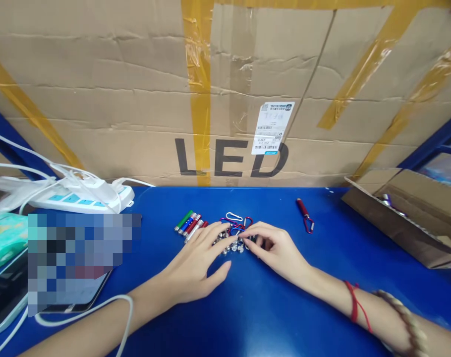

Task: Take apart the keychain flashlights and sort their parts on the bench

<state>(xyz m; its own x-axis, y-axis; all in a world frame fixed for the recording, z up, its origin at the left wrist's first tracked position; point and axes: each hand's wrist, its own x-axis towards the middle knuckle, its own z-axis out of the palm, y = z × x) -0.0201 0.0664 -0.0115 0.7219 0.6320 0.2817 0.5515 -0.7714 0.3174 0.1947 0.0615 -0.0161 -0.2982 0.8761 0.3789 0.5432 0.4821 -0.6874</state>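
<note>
My left hand (197, 263) lies palm down with its fingers spread, reaching over a small heap of shiny silver metal pieces (241, 248). At the heap's right side, my right hand (281, 250) has its thumb and forefinger close together; anything between the fingertips is too small to make out. Several coloured carabiners, one of them silver (233, 217), lie just behind the heap. Short metal tubes in green (184, 221), blue, red and silver rest in a row, partly hidden by my left fingers.
Off to the right lies a red penlight (302, 207) with a carabiner clipped on. An open cardboard box (400, 233) stands beyond it. On the left are a white power strip (73, 201), cables and a phone (95, 292). A large carton (136, 99) closes off the back.
</note>
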